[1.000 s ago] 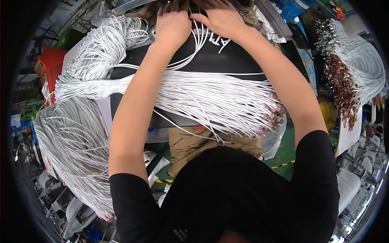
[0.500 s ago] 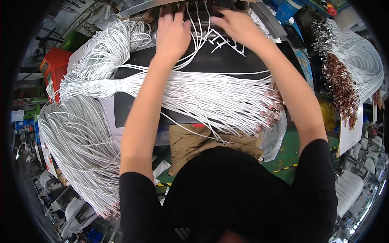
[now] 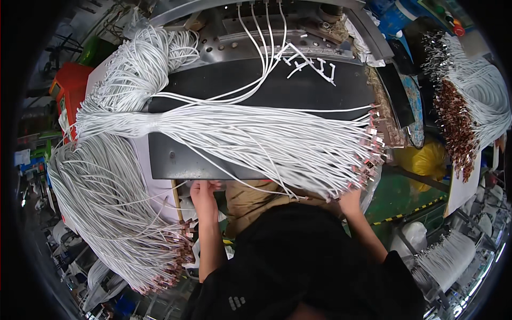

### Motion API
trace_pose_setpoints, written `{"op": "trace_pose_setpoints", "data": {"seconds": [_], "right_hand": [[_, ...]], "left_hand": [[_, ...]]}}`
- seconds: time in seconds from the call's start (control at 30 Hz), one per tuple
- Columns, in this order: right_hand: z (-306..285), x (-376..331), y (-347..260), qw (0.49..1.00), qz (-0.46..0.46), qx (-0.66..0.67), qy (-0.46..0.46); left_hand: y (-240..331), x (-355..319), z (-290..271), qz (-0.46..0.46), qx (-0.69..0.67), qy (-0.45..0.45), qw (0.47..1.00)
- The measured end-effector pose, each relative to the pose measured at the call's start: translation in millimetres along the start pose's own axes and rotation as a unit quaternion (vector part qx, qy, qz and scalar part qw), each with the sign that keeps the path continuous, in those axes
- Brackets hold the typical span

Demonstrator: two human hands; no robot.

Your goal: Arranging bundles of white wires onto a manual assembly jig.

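A large bundle of white cables [image 3: 240,125] lies across the black table [image 3: 176,160], its copper-coloured connector ends fanned out at the right. My left hand [image 3: 202,194] is at the table's front edge, its fingers partly hidden by the edge. Below the connector ends is my right hand [image 3: 350,200], its fingers mostly covered by them. Whether either hand grips anything is not visible. At the far side, several white cables [image 3: 271,40] run up into a metal machine fixture [image 3: 250,24]. A branched white plastic piece [image 3: 306,61] lies beside them.
Coiled white cables [image 3: 138,69] sit at the far left, with another thick cable bundle [image 3: 112,202] nearer on the left. A red box [image 3: 69,90] stands beyond. To the right hang more cables [image 3: 474,80], above a yellow bag [image 3: 424,160].
Both my hands have left the metal fixture at the far side and come back to the table's near edge. The cables stay set in the fixture.
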State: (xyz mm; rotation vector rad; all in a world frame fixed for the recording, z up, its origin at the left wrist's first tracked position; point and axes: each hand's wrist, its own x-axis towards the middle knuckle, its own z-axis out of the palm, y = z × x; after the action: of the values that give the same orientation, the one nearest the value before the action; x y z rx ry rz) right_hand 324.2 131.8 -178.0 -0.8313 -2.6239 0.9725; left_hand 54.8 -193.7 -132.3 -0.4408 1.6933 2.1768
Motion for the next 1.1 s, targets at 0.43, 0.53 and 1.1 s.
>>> {"op": "trace_pose_setpoints", "data": {"seconds": [0.43,0.53,1.1], "right_hand": [[-31.5,25.0,0.5,0.950,0.140,0.242,-0.140],[-24.1,9.5,26.9,0.947,0.105,0.269,-0.144],[-183.8,120.7,-11.7,0.912,0.184,0.298,-0.212]], "left_hand": [[-3.4,13.8,-11.0,0.011,0.039,0.056,0.998],[-7.0,14.7,-13.8,-0.007,0.039,0.019,0.999],[29.4,-32.3,24.9,0.059,0.255,-0.123,0.957]]}}
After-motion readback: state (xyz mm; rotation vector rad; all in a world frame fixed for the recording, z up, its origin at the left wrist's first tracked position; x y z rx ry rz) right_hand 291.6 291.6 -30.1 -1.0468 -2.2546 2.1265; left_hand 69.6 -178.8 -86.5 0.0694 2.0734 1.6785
